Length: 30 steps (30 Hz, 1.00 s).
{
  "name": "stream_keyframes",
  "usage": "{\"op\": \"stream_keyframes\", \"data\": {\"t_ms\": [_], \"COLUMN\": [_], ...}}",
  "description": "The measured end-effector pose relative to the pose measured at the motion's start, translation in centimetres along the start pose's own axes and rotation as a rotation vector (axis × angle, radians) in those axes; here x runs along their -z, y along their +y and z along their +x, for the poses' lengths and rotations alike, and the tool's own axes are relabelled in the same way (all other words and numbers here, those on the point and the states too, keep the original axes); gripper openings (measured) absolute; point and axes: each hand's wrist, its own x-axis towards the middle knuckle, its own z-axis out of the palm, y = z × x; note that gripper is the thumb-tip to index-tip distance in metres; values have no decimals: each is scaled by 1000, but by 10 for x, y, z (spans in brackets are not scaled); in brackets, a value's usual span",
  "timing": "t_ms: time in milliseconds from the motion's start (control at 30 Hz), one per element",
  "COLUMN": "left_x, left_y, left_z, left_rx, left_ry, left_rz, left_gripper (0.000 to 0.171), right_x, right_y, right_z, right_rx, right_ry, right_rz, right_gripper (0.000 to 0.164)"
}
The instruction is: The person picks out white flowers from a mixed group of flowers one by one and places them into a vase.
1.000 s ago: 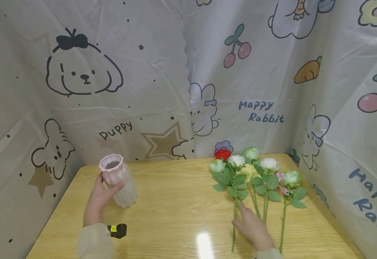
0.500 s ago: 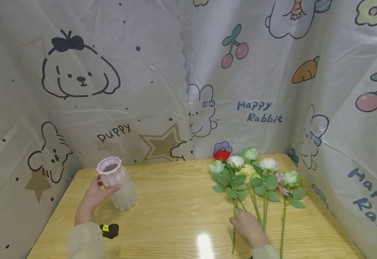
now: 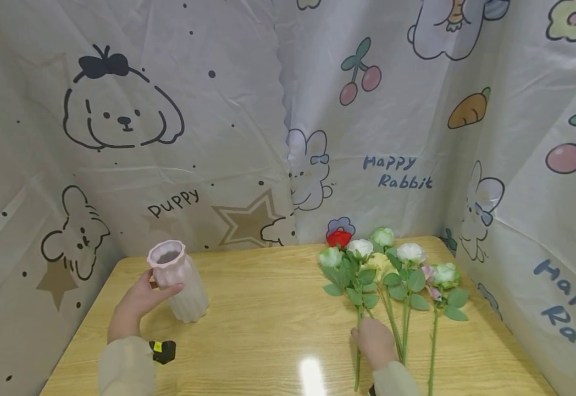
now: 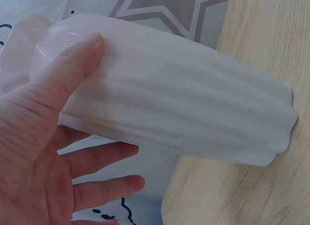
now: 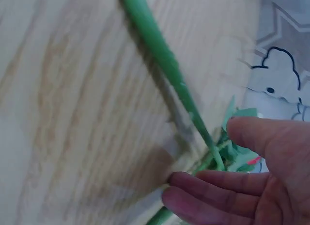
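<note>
Fingers of your left hand (image 3: 138, 302) gripped a pale-pink fluted vase (image 3: 189, 294), probably for steadiness; right hand (image 3: 376, 341), fingers apart, sat by slender green flower stems (image 3: 357, 369).

The green stem (image 5: 170, 69) is blurred and cut by the right wrist view's top edge; the left wrist view cuts off part of the left hand (image 4: 42, 147).

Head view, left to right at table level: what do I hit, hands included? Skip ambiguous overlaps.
Bare left hand → pale pink fluted vase → red artificial bloom → bare right hand → right-hand white ruffled bloom → rightmost green-and-white rounded bloom.
</note>
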Motion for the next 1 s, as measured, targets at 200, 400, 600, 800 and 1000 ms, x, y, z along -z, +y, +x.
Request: {"op": "stream_keyframes", "data": {"t_ms": [200,400,600,800,1000], "left_x": [2,1,-3,-9,-22], "left_y": [3,3,1,3,7], "left_z": [-1,0,-1,-5,-7], "left_rx": [1,0,-23,-26,-68], "left_ry": [-7,2,9,-2,8], "left_rz": [18,4,-20,-41,-72], "left_gripper": [105,104,103,105,100], "right_x": [-7,-9,-7,-5,1], "right_y": [-3,-2,4,9,10], "right_z": [0,-1,-4,-9,-13], "right_rx": [19,61,87,139,119], "right_ry": [119,164,140,164,107], "right_rz": [-93,-66,27,67,96], "right_gripper": [17,8,7,13,8]}}
